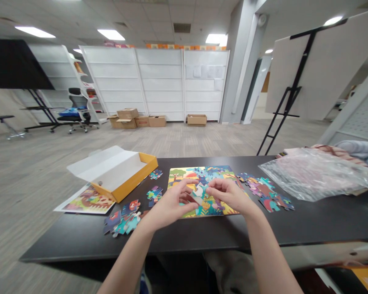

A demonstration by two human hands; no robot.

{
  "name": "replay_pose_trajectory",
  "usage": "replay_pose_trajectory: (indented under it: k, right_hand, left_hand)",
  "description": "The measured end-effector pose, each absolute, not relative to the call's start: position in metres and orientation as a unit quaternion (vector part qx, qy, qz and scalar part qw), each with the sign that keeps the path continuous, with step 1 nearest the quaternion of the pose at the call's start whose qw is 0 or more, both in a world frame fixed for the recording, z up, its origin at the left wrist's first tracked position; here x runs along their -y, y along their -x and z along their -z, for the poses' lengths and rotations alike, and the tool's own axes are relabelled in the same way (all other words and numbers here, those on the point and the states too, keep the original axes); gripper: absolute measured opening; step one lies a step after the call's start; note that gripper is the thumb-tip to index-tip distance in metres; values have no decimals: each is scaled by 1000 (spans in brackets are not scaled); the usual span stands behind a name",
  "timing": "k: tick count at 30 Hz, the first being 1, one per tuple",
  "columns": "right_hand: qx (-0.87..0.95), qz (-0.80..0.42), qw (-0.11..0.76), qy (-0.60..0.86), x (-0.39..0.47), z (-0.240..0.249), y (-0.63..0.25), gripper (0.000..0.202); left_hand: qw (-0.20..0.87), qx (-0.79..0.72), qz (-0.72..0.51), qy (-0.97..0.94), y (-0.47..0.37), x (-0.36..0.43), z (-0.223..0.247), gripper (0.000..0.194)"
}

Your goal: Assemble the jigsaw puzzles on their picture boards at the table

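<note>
A colourful jigsaw picture (214, 171) lies on the black table, and both hands are over its middle. My left hand (176, 200) is open at the picture's left half, its thumb and fingers apart beside a small pale puzzle piece (197, 195). My right hand (228, 195) has its thumb and index finger pinched together at the right of that piece; what they hold, if anything, is too small to tell. Loose puzzle pieces (129, 218) are heaped at the left, and more pieces (265, 190) lie to the right of the picture.
An open yellow box (135, 177) with a white inside stands on the table's left, partly over a printed sheet (86, 201). Clear plastic packaging (315, 173) covers the right side of the black table (199, 239). Behind is an easel board (313, 65).
</note>
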State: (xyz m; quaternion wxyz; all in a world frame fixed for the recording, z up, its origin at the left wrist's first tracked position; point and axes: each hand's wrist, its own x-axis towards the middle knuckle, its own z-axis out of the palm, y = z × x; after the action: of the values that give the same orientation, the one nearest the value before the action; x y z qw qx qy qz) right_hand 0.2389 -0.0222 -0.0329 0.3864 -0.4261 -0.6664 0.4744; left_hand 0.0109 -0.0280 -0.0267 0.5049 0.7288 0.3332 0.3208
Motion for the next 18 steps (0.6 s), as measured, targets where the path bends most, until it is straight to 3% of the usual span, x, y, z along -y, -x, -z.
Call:
replay_pose_trajectory:
  k: [7, 18]
  right_hand:
    - [674, -468, 367, 437, 23, 32, -237, 36]
    - [648, -461, 423, 434, 25, 29, -256, 34]
  left_hand:
    - [405, -355, -298, -788, -10, 30, 28, 50]
    - [331, -386, -328, -796, -16, 29, 33, 43]
